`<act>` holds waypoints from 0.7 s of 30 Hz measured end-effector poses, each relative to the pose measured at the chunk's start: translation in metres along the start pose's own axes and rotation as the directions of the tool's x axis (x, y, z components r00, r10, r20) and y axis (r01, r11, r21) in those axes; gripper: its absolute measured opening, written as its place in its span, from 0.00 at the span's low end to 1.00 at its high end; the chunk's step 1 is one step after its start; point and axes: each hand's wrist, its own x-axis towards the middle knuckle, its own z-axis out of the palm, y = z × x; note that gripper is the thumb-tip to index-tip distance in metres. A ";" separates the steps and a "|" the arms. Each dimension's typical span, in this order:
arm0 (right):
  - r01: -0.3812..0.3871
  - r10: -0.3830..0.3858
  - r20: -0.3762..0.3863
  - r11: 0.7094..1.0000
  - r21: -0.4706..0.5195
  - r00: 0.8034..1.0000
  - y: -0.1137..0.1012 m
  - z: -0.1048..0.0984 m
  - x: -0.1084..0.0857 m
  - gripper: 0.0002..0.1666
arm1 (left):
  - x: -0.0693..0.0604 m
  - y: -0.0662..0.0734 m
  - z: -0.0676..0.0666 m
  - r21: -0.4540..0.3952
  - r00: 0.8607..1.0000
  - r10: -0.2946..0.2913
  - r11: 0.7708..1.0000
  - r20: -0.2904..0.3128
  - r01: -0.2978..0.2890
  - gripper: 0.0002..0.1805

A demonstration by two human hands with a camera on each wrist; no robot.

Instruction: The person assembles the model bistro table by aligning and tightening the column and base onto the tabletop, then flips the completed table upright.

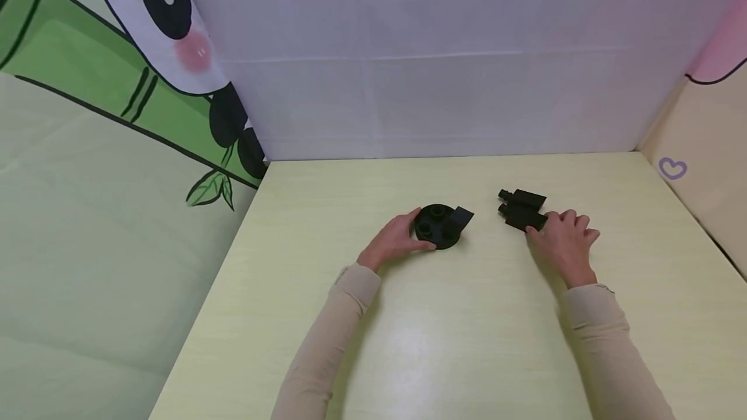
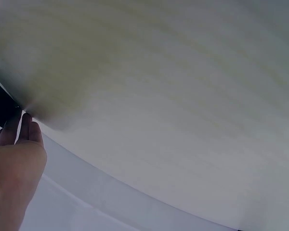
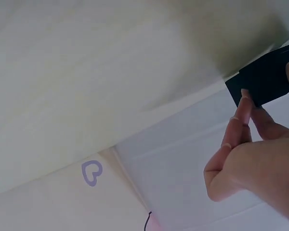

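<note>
In the head view my left hand [image 1: 398,238] grips the left edge of a black round disc [image 1: 428,240] with raised round sockets on its face. A flat black blade [image 1: 461,217] juts from the disc's upper right side. To the right, my right hand [image 1: 563,245] pinches the end of a flat black piece [image 1: 522,218] with a short peg. A similar black piece [image 1: 528,198] lies just beyond it, close alongside. The right wrist view shows the fingertips on the dark flat piece [image 3: 262,79]. Only a dark edge of the disc [image 2: 1,103] appears in the left wrist view.
Both hands work over a pale wood-grain table [image 1: 408,342]. A whitish cloth wall [image 1: 438,102] stands along its back edge. On the left hangs a printed green cloth [image 1: 87,245], and a beige panel with a purple heart [image 1: 673,168] borders the right.
</note>
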 end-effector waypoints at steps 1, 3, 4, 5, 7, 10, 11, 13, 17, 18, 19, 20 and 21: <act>0.005 -0.005 0.004 1.000 -0.003 1.000 0.001 0.000 0.000 0.35 | 0.000 0.000 0.000 -0.003 1.000 -0.002 1.000 -0.001 0.002 0.53; 0.020 -0.020 0.000 1.000 -0.003 1.000 0.002 0.000 0.000 0.34 | 0.000 -0.001 0.000 -0.006 1.000 -0.001 1.000 -0.002 0.001 0.52; 0.026 -0.026 -0.010 1.000 0.009 1.000 0.001 0.000 0.000 0.34 | -0.001 0.000 0.000 -0.008 1.000 -0.003 1.000 -0.002 0.003 0.52; 0.035 -0.034 -0.025 0.999 0.020 0.999 0.001 0.000 0.000 0.35 | -0.001 0.000 0.000 -0.008 1.000 0.001 1.000 -0.004 -0.001 0.51; 0.049 -0.046 -0.053 0.998 0.049 0.998 -0.003 -0.002 0.000 0.35 | -0.001 0.000 0.000 -0.009 1.000 0.002 1.000 -0.004 -0.002 0.51; 0.075 -0.066 -0.096 0.993 0.092 0.993 -0.011 -0.006 0.002 0.34 | -0.001 0.002 -0.001 -0.012 1.000 0.002 1.000 -0.004 -0.003 0.51; 0.085 -0.074 -0.104 0.991 0.104 0.992 -0.015 -0.008 0.003 0.34 | 0.000 0.002 -0.001 -0.011 1.000 0.004 1.000 -0.003 -0.004 0.51; 0.110 -0.095 -0.118 0.986 0.129 0.989 -0.024 -0.012 0.006 0.34 | 0.000 0.003 -0.001 -0.011 1.000 -0.002 1.000 -0.001 0.002 0.52; 0.179 -0.156 -0.131 0.966 0.186 0.979 -0.046 -0.019 0.017 0.36 | 0.000 0.003 -0.001 -0.005 1.000 -0.009 1.000 0.003 0.009 0.52; 0.195 -0.171 -0.129 0.959 0.204 0.977 -0.053 -0.020 0.020 0.36 | 0.000 0.002 0.000 -0.004 1.000 -0.012 1.000 0.004 0.012 0.53; 0.209 -0.186 -0.124 0.953 0.217 0.975 -0.059 -0.022 0.023 0.36 | 0.000 0.002 0.000 -0.004 1.000 -0.013 1.000 0.004 0.013 0.53; 0.221 -0.198 -0.117 0.947 0.234 0.973 -0.065 -0.022 0.026 0.36 | 0.001 0.001 0.000 -0.002 1.000 -0.014 1.000 0.005 0.014 0.53; 0.231 -0.210 -0.110 0.942 0.244 0.972 -0.071 -0.023 0.028 0.37 | 0.001 0.001 0.000 -0.001 1.000 -0.015 1.000 0.006 0.015 0.53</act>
